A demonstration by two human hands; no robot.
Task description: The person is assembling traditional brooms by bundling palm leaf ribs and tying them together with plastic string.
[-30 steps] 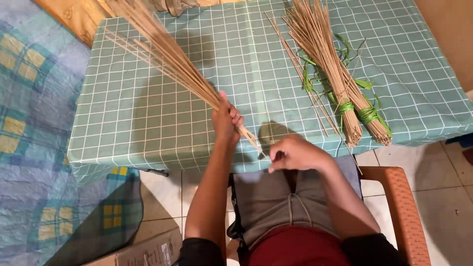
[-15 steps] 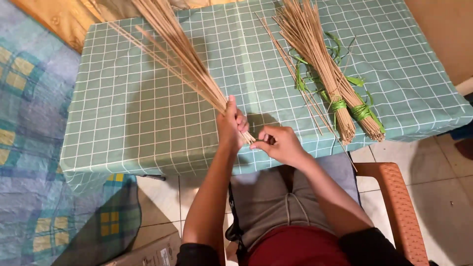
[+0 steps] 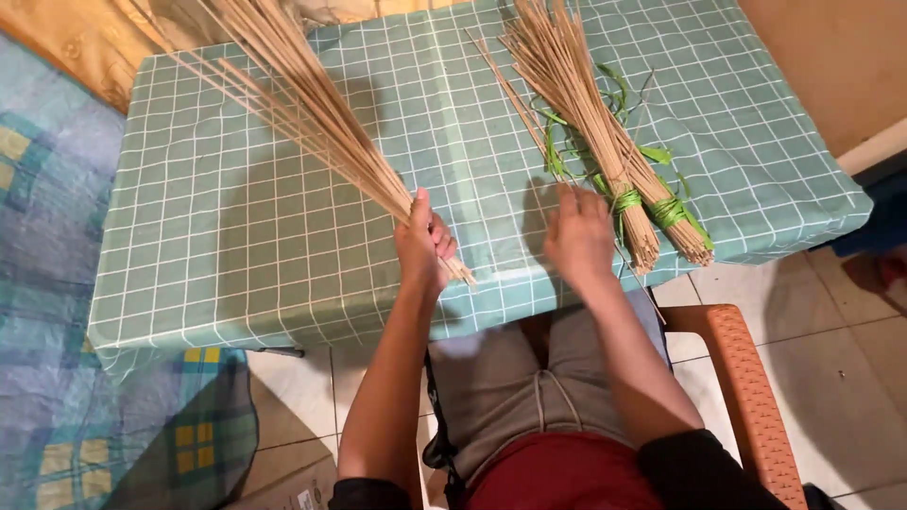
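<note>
Left hand [image 3: 422, 244]: fist closed round loose fan of pale thin sticks [image 3: 302, 104], near front edge of teal checked worktop [image 3: 246, 246].
Right hand [image 3: 579, 236]: flat, fingers together, empty, just beside two green-tied stick bundles [image 3: 605, 142].

warm indoor light, soft shadows (slight blur), corners dimmer.

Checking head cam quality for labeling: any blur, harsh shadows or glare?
Head view: mostly sharp; right hand slightly motion-blurred beside the tied stick bundles; left hand, gripping the loose stick bundle, casts a soft shadow on the checked tablecloth; mild sheen, no hard glare.
</note>
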